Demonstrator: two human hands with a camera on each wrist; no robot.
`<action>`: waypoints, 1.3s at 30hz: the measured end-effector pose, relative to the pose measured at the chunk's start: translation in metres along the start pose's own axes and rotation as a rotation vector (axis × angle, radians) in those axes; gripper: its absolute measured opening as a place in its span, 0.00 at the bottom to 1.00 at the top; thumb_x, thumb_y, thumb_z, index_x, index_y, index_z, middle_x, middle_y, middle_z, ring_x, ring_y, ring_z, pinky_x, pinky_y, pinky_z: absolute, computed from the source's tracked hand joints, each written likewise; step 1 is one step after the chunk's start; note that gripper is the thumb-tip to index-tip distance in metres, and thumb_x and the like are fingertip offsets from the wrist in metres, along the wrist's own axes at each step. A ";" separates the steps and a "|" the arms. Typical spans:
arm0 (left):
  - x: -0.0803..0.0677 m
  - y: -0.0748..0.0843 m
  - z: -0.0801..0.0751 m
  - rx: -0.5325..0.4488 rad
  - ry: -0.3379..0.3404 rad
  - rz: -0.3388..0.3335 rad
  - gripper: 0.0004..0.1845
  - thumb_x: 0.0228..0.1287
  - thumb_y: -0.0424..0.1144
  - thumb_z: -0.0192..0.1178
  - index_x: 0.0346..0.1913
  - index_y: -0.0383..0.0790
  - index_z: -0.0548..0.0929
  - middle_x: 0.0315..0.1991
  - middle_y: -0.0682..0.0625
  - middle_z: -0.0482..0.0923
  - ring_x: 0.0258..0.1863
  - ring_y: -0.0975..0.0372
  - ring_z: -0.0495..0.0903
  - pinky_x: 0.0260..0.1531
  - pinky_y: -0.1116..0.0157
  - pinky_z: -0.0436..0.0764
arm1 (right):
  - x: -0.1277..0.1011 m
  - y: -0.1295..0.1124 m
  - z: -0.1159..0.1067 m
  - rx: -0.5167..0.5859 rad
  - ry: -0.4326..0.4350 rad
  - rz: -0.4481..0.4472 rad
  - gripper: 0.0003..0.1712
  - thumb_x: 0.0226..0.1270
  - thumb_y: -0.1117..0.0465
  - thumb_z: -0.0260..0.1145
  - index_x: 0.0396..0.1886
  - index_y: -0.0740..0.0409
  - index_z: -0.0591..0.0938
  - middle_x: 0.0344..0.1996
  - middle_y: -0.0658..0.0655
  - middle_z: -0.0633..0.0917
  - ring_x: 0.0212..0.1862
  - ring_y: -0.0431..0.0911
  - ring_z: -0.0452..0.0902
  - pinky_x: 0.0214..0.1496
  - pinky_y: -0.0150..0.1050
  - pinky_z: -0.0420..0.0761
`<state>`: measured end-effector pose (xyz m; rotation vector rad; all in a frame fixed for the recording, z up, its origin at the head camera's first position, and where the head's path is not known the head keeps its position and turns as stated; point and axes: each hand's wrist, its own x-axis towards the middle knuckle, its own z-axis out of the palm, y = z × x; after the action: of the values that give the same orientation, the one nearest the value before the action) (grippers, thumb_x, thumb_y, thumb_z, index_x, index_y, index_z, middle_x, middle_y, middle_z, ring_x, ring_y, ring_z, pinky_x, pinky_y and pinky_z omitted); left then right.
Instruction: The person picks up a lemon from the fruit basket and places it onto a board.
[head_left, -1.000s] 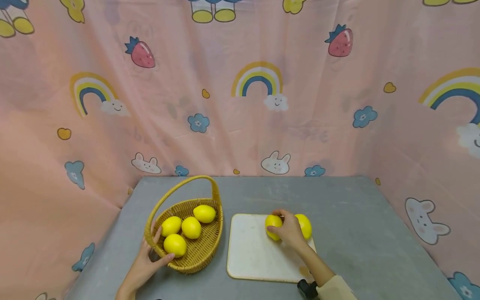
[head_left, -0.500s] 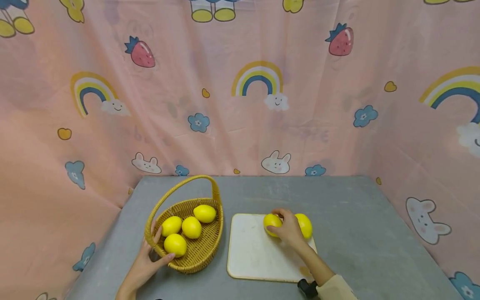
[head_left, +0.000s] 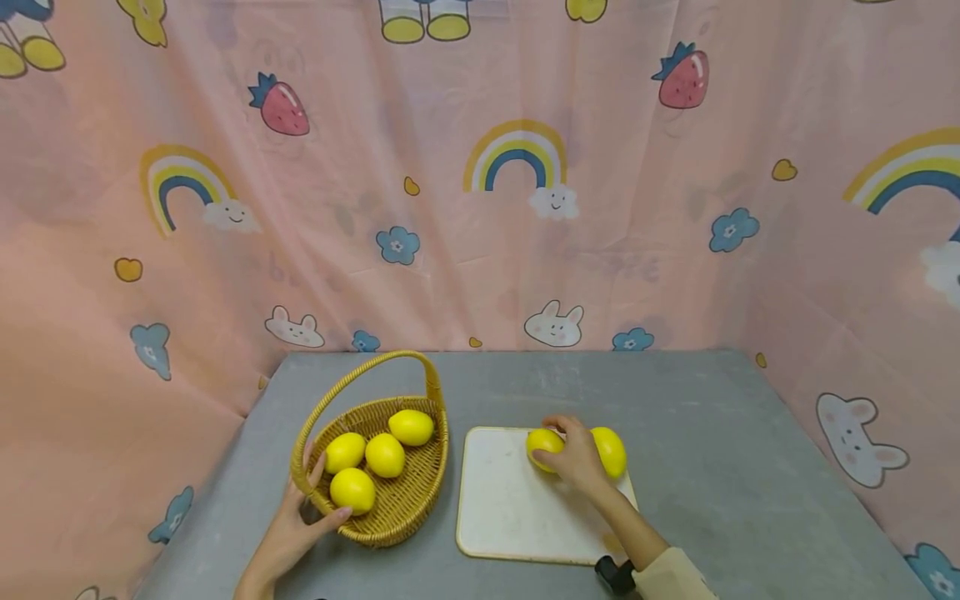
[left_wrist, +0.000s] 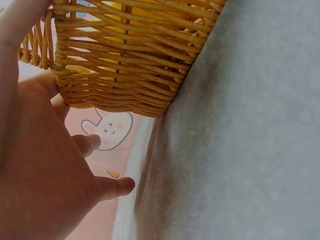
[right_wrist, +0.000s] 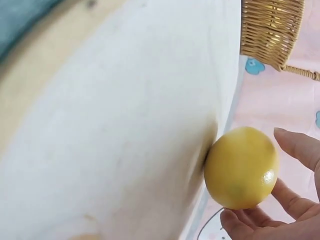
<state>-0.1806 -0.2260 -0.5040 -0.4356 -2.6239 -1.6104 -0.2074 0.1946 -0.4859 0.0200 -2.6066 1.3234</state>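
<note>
My left hand (head_left: 294, 521) grips the rim of a yellow wicker basket (head_left: 397, 512) at its near left side, thumb over the front edge. In the left wrist view, lower fingers stick out below the basket's woven wall. Several lemons (head_left: 385, 456) lie inside the basket. On a white board (head_left: 510, 508), my right hand (head_left: 581, 458) curls its fingers round a lemon (head_left: 540, 448). The right wrist view shows that lemon (right_wrist: 240, 167) against the board, fingertips beneath it and the thumb tip close to its side. Another lemon (head_left: 611, 452), partly hidden, sits right of that hand.
A grey table (head_left: 720, 467) lies under everything. A pink patterned cloth (head_left: 450, 275) hangs behind and at both sides. The basket's tall arched handle (head_left: 360, 371) rises over its lemons. The board stands a short way right of the basket.
The lemon at my right hand has shifted slightly left and away on the board. Both hands and the basket have hardly moved.
</note>
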 end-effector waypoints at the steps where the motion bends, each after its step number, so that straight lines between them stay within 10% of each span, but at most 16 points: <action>1: 0.000 0.000 0.000 -0.001 0.000 -0.003 0.47 0.55 0.36 0.68 0.74 0.47 0.51 0.75 0.50 0.29 0.70 0.44 0.25 0.54 0.28 0.39 | 0.001 -0.002 0.000 -0.004 -0.002 0.004 0.26 0.47 0.66 0.75 0.49 0.67 0.80 0.47 0.63 0.78 0.52 0.59 0.72 0.55 0.54 0.72; 13: 0.002 0.002 -0.005 -0.010 0.002 -0.008 0.48 0.54 0.36 0.69 0.74 0.46 0.52 0.75 0.50 0.30 0.70 0.44 0.27 0.55 0.29 0.39 | 0.018 -0.054 0.019 0.139 0.003 -0.212 0.24 0.49 0.68 0.74 0.49 0.62 0.80 0.48 0.59 0.79 0.53 0.56 0.72 0.57 0.52 0.71; 20: 0.003 0.002 -0.001 -0.021 -0.002 0.037 0.47 0.54 0.34 0.68 0.74 0.43 0.53 0.75 0.50 0.31 0.70 0.44 0.25 0.55 0.29 0.37 | 0.018 -0.099 0.054 0.264 -0.308 -0.357 0.20 0.57 0.70 0.68 0.51 0.67 0.79 0.45 0.62 0.80 0.46 0.56 0.77 0.51 0.52 0.76; 27: 0.001 0.001 0.001 -0.036 0.022 0.043 0.47 0.53 0.32 0.68 0.73 0.44 0.54 0.75 0.48 0.32 0.69 0.43 0.26 0.54 0.29 0.38 | 0.020 -0.139 0.095 -0.009 -0.583 -0.456 0.25 0.61 0.63 0.67 0.58 0.64 0.75 0.54 0.58 0.78 0.54 0.51 0.74 0.54 0.39 0.76; 39: -0.001 0.000 -0.001 0.022 0.030 0.008 0.48 0.53 0.35 0.69 0.74 0.48 0.54 0.75 0.51 0.33 0.70 0.43 0.30 0.53 0.27 0.43 | 0.020 -0.161 0.134 -0.188 -0.625 -0.463 0.26 0.63 0.59 0.66 0.61 0.59 0.75 0.59 0.56 0.74 0.58 0.45 0.70 0.57 0.35 0.72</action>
<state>-0.1800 -0.2266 -0.5034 -0.4168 -2.6116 -1.5722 -0.2343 -0.0066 -0.4300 1.0934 -2.9194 1.0073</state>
